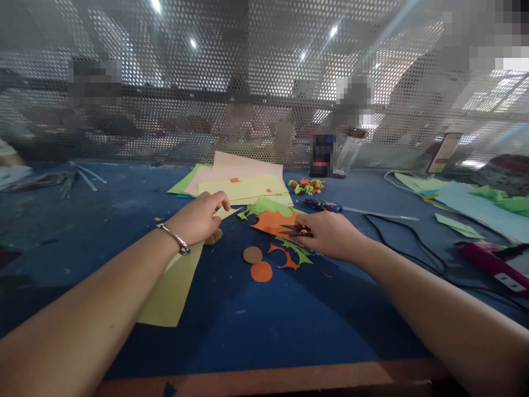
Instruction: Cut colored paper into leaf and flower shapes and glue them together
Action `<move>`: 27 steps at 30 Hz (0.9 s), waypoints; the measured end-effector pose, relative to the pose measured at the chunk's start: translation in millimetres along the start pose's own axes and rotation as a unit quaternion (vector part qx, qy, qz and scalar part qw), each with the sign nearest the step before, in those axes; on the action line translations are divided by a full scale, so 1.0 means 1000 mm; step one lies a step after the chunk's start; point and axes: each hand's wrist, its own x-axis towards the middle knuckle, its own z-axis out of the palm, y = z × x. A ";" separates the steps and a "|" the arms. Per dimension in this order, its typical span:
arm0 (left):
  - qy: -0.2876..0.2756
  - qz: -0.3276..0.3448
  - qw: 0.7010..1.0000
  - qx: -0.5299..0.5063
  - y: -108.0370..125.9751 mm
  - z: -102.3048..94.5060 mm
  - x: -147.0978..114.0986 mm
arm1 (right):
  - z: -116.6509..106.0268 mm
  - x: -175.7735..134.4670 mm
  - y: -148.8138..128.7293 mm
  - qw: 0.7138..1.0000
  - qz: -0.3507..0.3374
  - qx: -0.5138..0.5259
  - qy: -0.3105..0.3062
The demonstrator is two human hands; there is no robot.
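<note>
My right hand is closed around small scissors, their blades slightly parted and pointing left over an orange paper scrap. Light green paper lies behind that scrap. My left hand hovers over a yellow-green paper sheet, thumb and curled forefinger apart with nothing seen between them. Just beneath it sits a small brown lump, partly hidden. Between the hands, a brown disc touches or nearly touches an orange paper circle. Orange offcuts and green offcuts lie to their right.
Stacked coloured sheets lie at the back, beside a pile of green and orange bits. A blue glue gun, black cable and magenta power strip are on the right. A perforated metal screen bounds the table.
</note>
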 end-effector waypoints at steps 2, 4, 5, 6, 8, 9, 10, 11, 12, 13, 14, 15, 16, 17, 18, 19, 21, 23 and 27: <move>0.006 0.008 0.999 0.034 0.002 -0.003 -0.002 | 0.000 0.000 0.001 1.000 0.007 -0.001 0.001; -0.006 0.003 0.998 0.069 0.006 -0.005 -0.006 | 0.000 0.001 0.002 1.000 0.023 0.003 0.010; -0.009 0.004 0.996 0.085 0.009 -0.006 -0.008 | 0.000 0.001 0.003 0.999 0.033 0.008 0.017; -0.008 0.008 0.995 0.104 0.012 -0.006 -0.010 | 0.000 0.002 0.004 0.999 0.044 0.016 0.025; -0.006 0.020 0.989 0.144 0.016 -0.006 -0.014 | 0.000 0.003 0.007 0.996 0.068 0.034 0.039; -0.014 0.025 0.987 0.159 0.017 -0.006 -0.016 | 0.001 0.004 0.008 0.995 0.080 0.040 0.043; -0.027 0.026 0.985 0.166 0.017 -0.005 -0.017 | 0.001 0.004 0.010 0.994 0.091 0.044 0.044; -0.040 0.023 0.985 0.168 0.017 -0.004 -0.019 | 0.002 0.005 0.013 0.993 0.102 0.045 0.044; -0.052 0.017 0.985 0.165 0.017 -0.003 -0.020 | 0.003 0.006 0.015 0.992 0.112 0.044 0.040; -0.057 0.011 0.985 0.162 0.017 -0.002 -0.021 | 0.004 0.007 0.017 0.991 0.121 0.042 0.036; -0.055 0.006 0.986 0.160 0.017 -0.001 -0.022 | 0.005 0.008 0.019 0.990 0.130 0.038 0.031; -0.052 0.003 0.985 0.162 0.016 -0.001 -0.023 | 0.006 0.009 0.022 0.989 0.139 0.034 0.026; -0.050 0.003 0.985 0.165 0.017 -0.001 -0.024 | 0.007 0.009 0.024 0.988 0.149 0.030 0.020; -0.053 0.003 0.984 0.172 0.017 -0.002 -0.024 | 0.008 0.010 0.026 0.987 0.159 0.028 0.016; -0.059 0.003 0.982 0.182 0.017 -0.003 -0.025 | 0.009 0.011 0.029 0.986 0.167 0.027 0.013; -0.067 0.004 0.979 0.192 0.018 -0.005 -0.024 | 0.010 0.011 0.031 0.985 0.172 0.028 0.011; -0.076 0.008 0.975 0.209 0.018 -0.008 -0.024 | 0.011 0.012 0.034 0.983 0.179 0.028 0.007; -0.065 0.030 0.975 0.211 0.017 -0.011 -0.023 | 0.012 0.012 0.037 0.984 0.179 0.028 0.002; -0.052 0.090 0.976 0.192 0.013 -0.011 -0.022 | 0.014 0.012 0.039 0.986 0.162 0.034 -0.008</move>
